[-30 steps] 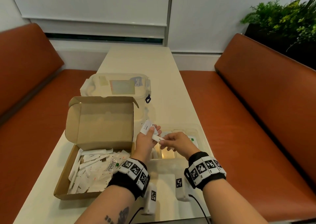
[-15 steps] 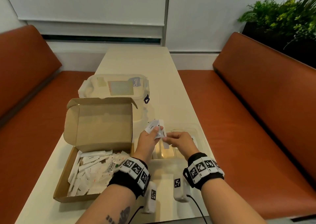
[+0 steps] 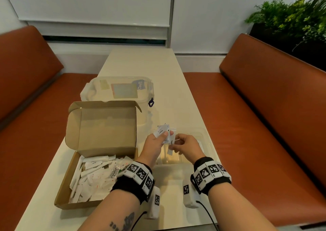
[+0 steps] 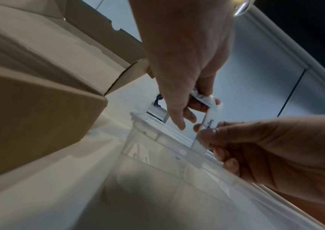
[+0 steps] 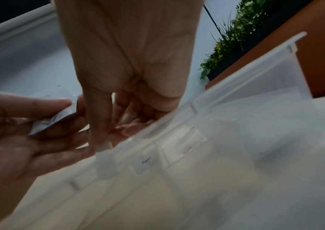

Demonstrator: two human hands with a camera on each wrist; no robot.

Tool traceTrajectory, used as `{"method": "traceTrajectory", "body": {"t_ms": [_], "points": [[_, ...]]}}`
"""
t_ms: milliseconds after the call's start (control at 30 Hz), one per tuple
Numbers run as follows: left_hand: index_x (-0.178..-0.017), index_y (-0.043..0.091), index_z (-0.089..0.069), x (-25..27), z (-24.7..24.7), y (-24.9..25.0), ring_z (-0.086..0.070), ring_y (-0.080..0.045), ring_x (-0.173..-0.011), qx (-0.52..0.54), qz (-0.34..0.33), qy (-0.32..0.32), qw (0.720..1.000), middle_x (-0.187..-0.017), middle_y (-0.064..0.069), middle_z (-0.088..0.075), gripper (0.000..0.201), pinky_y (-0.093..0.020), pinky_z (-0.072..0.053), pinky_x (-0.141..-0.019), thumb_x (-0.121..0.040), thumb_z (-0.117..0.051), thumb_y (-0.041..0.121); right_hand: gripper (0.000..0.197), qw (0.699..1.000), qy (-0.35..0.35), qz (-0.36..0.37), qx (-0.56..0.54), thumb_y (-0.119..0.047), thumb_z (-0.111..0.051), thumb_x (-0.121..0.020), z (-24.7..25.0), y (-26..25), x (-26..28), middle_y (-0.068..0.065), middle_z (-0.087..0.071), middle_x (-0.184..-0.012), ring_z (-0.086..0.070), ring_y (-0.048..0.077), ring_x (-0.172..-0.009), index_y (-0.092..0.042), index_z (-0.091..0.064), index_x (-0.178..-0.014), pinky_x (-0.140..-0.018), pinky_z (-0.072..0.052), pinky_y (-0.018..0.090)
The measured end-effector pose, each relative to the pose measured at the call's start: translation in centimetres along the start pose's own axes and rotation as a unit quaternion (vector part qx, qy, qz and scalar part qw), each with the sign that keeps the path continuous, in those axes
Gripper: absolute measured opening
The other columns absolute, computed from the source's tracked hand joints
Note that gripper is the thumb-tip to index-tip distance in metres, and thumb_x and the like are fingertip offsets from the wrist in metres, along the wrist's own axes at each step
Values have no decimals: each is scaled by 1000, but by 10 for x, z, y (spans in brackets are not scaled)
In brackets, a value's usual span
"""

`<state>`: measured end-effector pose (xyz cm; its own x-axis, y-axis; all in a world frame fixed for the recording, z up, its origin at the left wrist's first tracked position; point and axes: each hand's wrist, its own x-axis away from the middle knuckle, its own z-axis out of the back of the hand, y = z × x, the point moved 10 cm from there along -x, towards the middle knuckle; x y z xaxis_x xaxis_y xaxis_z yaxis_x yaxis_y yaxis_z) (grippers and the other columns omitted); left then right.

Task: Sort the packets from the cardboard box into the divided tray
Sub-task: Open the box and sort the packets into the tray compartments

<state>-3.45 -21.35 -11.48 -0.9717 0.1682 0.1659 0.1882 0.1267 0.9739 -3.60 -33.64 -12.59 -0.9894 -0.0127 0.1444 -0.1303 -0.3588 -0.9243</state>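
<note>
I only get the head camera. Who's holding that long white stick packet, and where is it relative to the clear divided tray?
Observer: From the left wrist, the right hand pinches the long white stick packet; it hangs nearly upright, lower end by the clear divided tray rim.
Operator: And the left hand?
Observer: The left hand pins small flat packets under its thumb; the palm beneath is bare.
Operator: Anything in the tray?
Observer: A white packet printed Pepper, a red-printed packet beside it.
</note>
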Motion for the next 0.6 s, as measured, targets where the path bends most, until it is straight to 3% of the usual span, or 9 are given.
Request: {"method": "traceTrajectory", "body": {"t_ms": [133, 233, 300, 400, 533, 600], "points": [[-97, 18, -69, 0, 9, 3, -61, -25, -106, 21, -16, 27, 999, -104, -6, -68, 23, -39, -44, -102, -99, -46, 15, 6, 1000, 23, -1, 0, -15, -68, -85, 0, -3, -3, -4, -58, -59, -54, 10, -53, -13, -65, -81, -50, -44, 16], [-101, 18, -68, -1, 27, 1, -59, -24, -107, 31, -31, 80, 996, -110, -7, -66, 23, -39, -44, -100, -99, -45, 18, 20, 996, 66, -18, 62, -20, -74, -78, 1, -3, -10, -4, -64, -67, -59, 7, -62, -17, -58, -88, -57, -42, 19], [-100, 18, -68, -1, 38, -4, -59, -24, -98, 48, -26, 111, 992, -106, -9, -65, 23, -41, -45, -94, -99, -46, 18, 22, 991, 71, -16, 116, -21, -74, -77, -8, -8, -14, -4, -65, -72, -60, 9, -68, -19, -53, -85, -57, -40, 21], [-93, 22, -69, -2, 46, -9, -55, -17, -81, 43, -31, 134, 989, -97, -8, -63, 24, -33, -46, -77, -99, -46, 18, 14, 968, 57, 7, 243, -22, -68, -80, -32, -16, -21, -2, -65, -79, -61, 17, -77, -20, -55, -81, -61, -39, 25], [-92, 22, -71, -3, 49, -20, -57, -24, -91, 54, -11, 133, 990, -94, -9, -66, 25, -42, -46, -92, -98, -47, 18, 10, 919, 20, 54, 390, -20, -59, -86, -60, -20, -24, 9, -67, -95, -59, 26, -95, -12, -62, -92, -75, -44, 31], [-88, 23, -73, -5, 50, -23, -57, -24, -88, 57, -4, 136, 989, -89, -6, -67, 27, -41, -47, -89, -98, -48, 18, 14, 902, 4, 63, 428, -17, -56, -88, -68, -18, -23, 13, -65, -100, -54, 28, -102, -9, -62, -98, -79, -44, 35]]}}
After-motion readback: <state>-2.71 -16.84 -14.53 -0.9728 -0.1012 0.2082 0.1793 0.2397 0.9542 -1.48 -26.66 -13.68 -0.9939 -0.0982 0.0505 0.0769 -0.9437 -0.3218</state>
